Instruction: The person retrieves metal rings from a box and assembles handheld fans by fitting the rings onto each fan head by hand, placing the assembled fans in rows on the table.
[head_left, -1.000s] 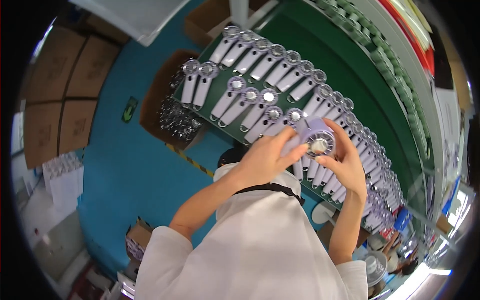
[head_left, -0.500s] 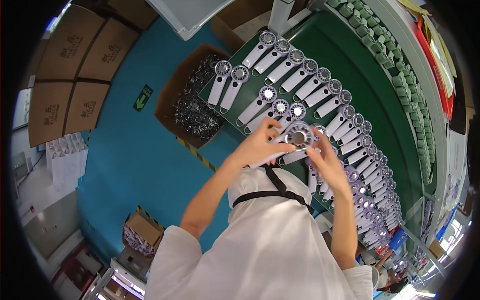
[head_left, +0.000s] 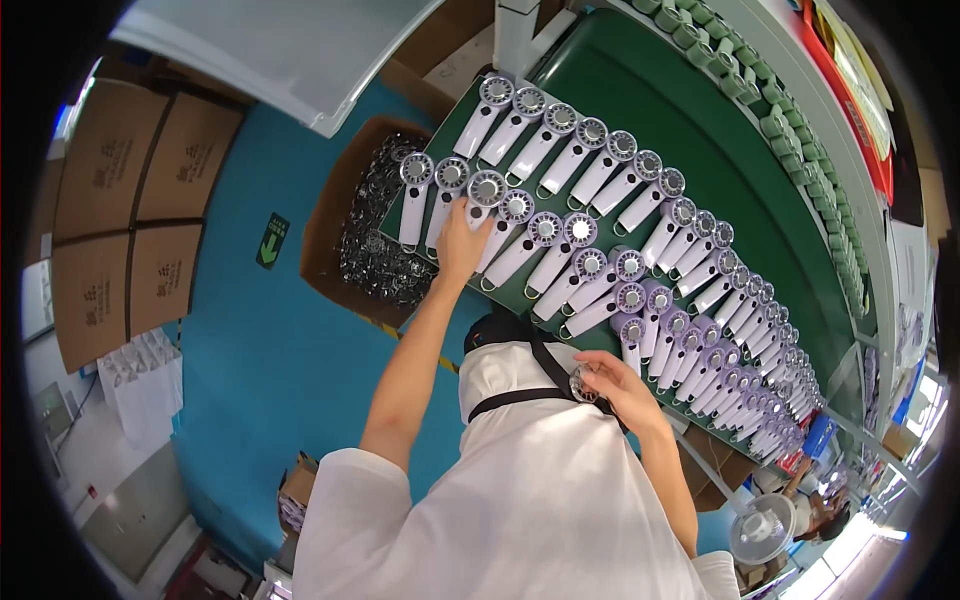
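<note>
My left hand (head_left: 463, 243) is closed around the handle of a white handheld fan (head_left: 487, 190) at the left end of the nearer row. The fan's round head points away from me, and my fingers hide most of its handle. Close to my body, my right hand (head_left: 622, 392) pinches a small round grille-like part (head_left: 581, 383), partly covered by the fingers. More white and lilac handheld fans (head_left: 545, 230) lie in rows beyond my hands, several with wire loops at their handle ends.
The fans lie on a green work surface (head_left: 640, 85). A cardboard box (head_left: 330, 225) of loose dark, shiny parts stands at its left end. Green parts (head_left: 790, 135) line the far shelf. Stacked cartons (head_left: 90, 180) are at far left; a standing fan (head_left: 762, 528) is at lower right.
Both hands were together on one fan. My left hand has carried a fan to the left end of the nearer row; my right hand has drawn back toward my body with a round part.
</note>
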